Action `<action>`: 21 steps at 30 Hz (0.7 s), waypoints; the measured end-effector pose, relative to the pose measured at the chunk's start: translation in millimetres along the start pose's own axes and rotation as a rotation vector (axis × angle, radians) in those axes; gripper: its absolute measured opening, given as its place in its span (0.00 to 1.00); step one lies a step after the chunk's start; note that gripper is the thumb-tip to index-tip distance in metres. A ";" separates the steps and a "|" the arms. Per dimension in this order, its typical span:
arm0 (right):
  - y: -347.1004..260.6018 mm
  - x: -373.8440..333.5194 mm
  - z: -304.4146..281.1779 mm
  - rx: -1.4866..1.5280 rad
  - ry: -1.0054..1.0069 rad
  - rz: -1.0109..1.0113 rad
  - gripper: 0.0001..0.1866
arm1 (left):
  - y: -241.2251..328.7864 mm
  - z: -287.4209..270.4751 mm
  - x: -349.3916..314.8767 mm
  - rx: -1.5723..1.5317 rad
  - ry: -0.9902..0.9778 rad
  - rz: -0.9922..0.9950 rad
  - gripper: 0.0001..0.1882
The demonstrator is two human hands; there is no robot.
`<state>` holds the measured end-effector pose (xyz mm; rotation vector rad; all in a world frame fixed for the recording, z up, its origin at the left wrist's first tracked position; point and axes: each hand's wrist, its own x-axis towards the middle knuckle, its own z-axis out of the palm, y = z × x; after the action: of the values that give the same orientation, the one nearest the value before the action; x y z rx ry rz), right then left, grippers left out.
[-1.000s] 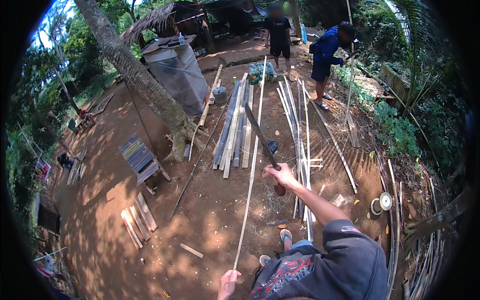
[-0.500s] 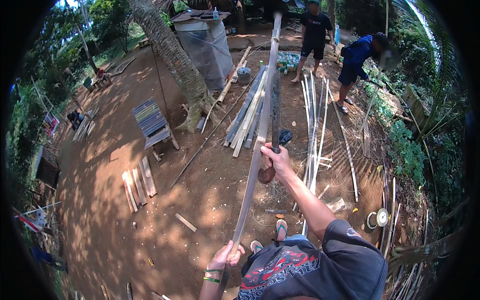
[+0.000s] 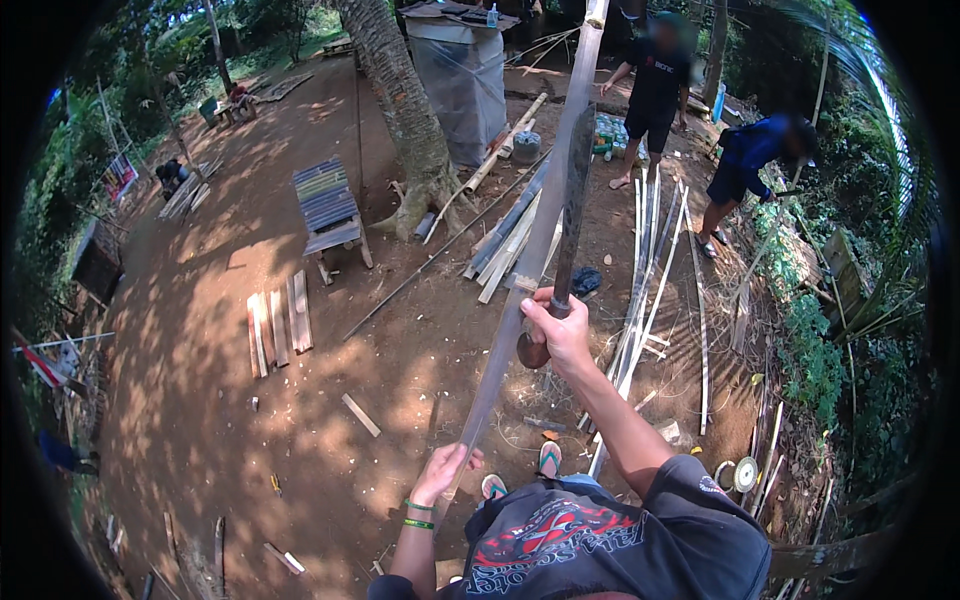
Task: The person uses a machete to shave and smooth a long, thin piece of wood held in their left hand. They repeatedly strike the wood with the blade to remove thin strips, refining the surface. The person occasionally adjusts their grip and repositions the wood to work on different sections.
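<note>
Versus 1 s ago, I have the bamboo slat point(image 3: 497, 365) turned broad-face up, centre to top of frame, meeting the right hand point(image 3: 560, 328) clamped on the machete point(image 3: 572, 210); left hand point(image 3: 440, 474) below, closure unclear, so probably 2-point support.

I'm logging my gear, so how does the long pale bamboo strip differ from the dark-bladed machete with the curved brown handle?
The bamboo strip is light greyish-tan, while the machete has a nearly black blade. The bamboo strip extends beyond both ends of the machete. The bamboo strip shows joint bands; the machete finishes in a curved handle. Both are narrow and slant up toward the right.
</note>
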<state>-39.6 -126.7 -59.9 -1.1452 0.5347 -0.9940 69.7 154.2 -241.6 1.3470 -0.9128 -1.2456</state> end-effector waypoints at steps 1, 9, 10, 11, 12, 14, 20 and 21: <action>-1.1 0.4 5.8 -0.014 -0.010 -0.012 0.12 | 10.8 -0.7 2.6 -0.066 -0.021 0.004 0.31; -4.0 10.7 44.5 -0.344 -0.106 -0.009 0.11 | 41.7 -34.6 -19.1 -0.351 -0.060 -0.110 0.21; -5.9 12.1 51.0 -0.597 -0.121 -0.216 0.14 | 33.7 -34.5 -17.4 -0.296 0.033 -0.095 0.20; -7.0 9.4 52.3 -0.804 -0.173 -0.238 0.14 | 35.3 -32.7 -16.2 -0.237 0.118 -0.085 0.19; -6.8 4.4 52.1 -1.010 -0.228 -0.261 0.14 | 37.1 -32.4 -19.2 -0.106 0.220 -0.059 0.18; 10.7 -11.0 48.8 -1.258 -0.341 -0.329 0.16 | 43.4 -27.0 -22.1 0.198 0.434 0.056 0.18; 36.9 -17.8 64.9 -1.609 -0.896 -0.591 0.12 | 41.4 -18.8 -39.8 0.507 0.812 0.137 0.20; 22.2 0.9 74.0 -1.670 -0.865 -0.584 0.11 | 38.2 -17.6 -49.0 0.519 0.821 0.094 0.19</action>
<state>27.5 -88.9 -53.7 -3.1307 0.2082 -0.1917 82.9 198.3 -196.4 1.9736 -0.6948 -0.2879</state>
